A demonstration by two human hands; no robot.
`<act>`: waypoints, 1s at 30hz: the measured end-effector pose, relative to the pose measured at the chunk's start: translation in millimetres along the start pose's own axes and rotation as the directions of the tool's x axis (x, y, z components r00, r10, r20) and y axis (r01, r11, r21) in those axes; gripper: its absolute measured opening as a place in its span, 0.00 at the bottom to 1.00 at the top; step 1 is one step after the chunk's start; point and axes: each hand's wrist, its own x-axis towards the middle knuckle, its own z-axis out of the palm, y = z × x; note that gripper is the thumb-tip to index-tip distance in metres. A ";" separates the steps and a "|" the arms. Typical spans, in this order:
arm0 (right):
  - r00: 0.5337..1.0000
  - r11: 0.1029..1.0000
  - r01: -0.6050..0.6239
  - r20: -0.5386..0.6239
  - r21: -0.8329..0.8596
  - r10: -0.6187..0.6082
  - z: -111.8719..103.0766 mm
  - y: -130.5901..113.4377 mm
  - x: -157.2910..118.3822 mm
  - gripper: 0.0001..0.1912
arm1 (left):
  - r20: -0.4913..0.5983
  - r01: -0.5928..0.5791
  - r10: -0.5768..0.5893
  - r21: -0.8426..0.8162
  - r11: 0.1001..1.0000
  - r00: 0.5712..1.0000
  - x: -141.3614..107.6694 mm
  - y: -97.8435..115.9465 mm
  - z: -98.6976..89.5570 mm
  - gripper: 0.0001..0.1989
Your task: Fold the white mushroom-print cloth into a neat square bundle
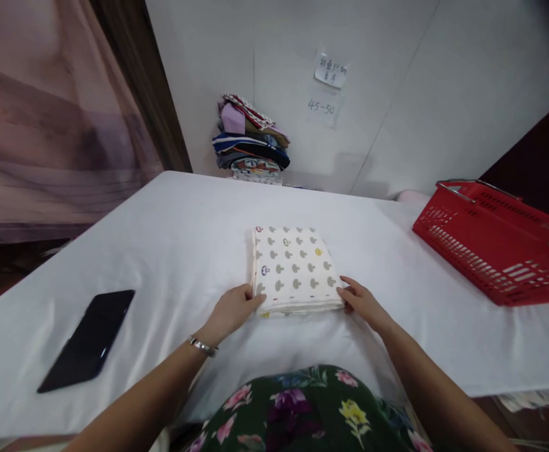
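Observation:
A white cloth (pixel 296 260) printed with grey mushrooms lies folded into a neat, layered square on the white-covered table (pixel 184 226). My left hand (pixel 235 309) pinches its near left corner, thumb on top and the fingers partly hidden at the side. At the near right corner, my right hand (pixel 362 302) grips the edge between thumb and fingers. A few colored mushrooms, including a yellow one, show among the grey ones.
A dark phone or tablet (pixel 88 339) lies at the left of the table. On the right stands a red plastic basket (pixel 495 245). Folded clothes (pixel 253 141) are stacked beyond the far edge, against the wall. A pink curtain (pixel 58 119) hangs at the left.

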 end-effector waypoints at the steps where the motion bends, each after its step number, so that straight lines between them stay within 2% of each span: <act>1: 1.000 1.000 -0.020 0.014 -0.003 0.020 -0.7 -1.3 0.2 0.32 | -0.018 0.008 -0.008 -0.003 1.000 1.000 -3.2 1.2 -1.6 0.18; 4: 0.999 0.999 -0.042 0.022 -0.029 0.042 -0.9 -5.3 0.8 0.35 | -0.054 0.028 -0.033 -0.089 0.996 0.998 -9.3 4.6 -4.0 0.23; 8: 0.998 1.000 -0.022 0.065 -0.019 0.023 1.5 -10.2 2.1 0.35 | -0.054 0.086 -0.101 -0.228 0.970 0.993 -2.7 4.7 3.2 0.32; 11: 0.993 0.999 -0.032 0.118 0.037 0.027 3.2 -15.4 2.7 0.34 | -0.042 0.127 -0.146 -0.306 0.944 0.988 6.5 2.7 11.4 0.31; 14: 0.994 0.991 -0.037 0.103 0.127 0.024 6.0 -19.5 -0.5 0.34 | -0.042 0.122 -0.149 -0.377 0.918 0.988 9.0 0.2 16.0 0.28; 18: 0.981 0.978 -0.059 0.191 0.199 0.021 8.9 -10.6 -10.7 0.37 | -0.094 0.113 -0.152 -0.331 0.937 0.984 -1.4 -6.8 13.2 0.27; 20: 0.973 0.994 -0.048 0.228 0.100 0.024 7.2 -2.6 -14.2 0.40 | -0.080 0.124 -0.149 -0.255 0.959 0.986 -9.0 -8.8 7.4 0.26; 22: 0.984 0.996 0.045 0.175 -0.083 -0.030 3.8 0.7 -13.7 0.43 | -0.095 0.117 -0.132 -0.146 0.982 0.987 -13.8 -4.8 -0.4 0.26; 24: 0.981 0.940 0.194 0.079 -0.282 -0.178 2.3 -5.0 -7.9 0.42 | -0.208 0.053 -0.054 -0.010 0.999 0.977 -11.9 8.0 -7.9 0.27; 25: 0.960 0.889 0.275 0.050 -0.365 -0.276 3.7 -11.5 -2.9 0.40 | -0.279 -0.007 0.024 0.061 0.998 0.960 -7.8 17.2 -10.6 0.27; 27: 0.887 0.770 0.427 0.054 -0.474 -0.459 12.4 -29.4 10.9 0.35 | -0.386 -0.154 0.223 0.202 0.967 0.895 6.9 37.8 -12.5 0.26; 29: 0.801 0.637 0.544 0.112 -0.547 -0.588 28.2 -48.6 28.3 0.34 | -0.388 -0.275 0.395 0.329 0.903 0.833 27.6 54.6 -9.2 0.26; 30: 0.772 0.574 0.571 0.145 -0.586 -0.619 37.5 -56.3 37.6 0.34 | -0.368 -0.300 0.440 0.379 0.875 0.819 38.8 59.0 -6.2 0.27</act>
